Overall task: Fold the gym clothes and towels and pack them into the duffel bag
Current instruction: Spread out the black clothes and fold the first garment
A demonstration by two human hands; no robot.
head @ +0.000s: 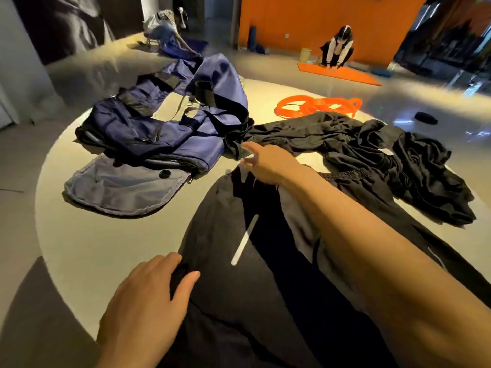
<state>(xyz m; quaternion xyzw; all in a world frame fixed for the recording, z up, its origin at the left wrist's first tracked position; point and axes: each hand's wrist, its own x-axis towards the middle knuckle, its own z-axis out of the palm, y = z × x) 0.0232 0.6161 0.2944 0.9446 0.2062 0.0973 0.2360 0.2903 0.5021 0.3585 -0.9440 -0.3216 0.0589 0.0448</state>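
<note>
A black garment with a white stripe (239, 274) lies spread across the near part of the round white table (79, 235). My left hand (148, 296) pinches its near left edge between thumb and fingers. My right hand (265, 162) reaches across to the garment's far end, fingers extended and blurred. A crumpled pile of black clothes (385, 160) lies at the right. The navy duffel bag (164, 123) lies collapsed and open at the far left, its flap toward me.
Orange resistance bands (316, 106) lie coiled at the table's far side. Beyond the table, one person crouches on an orange mat (342, 74) and another bends over at the back left.
</note>
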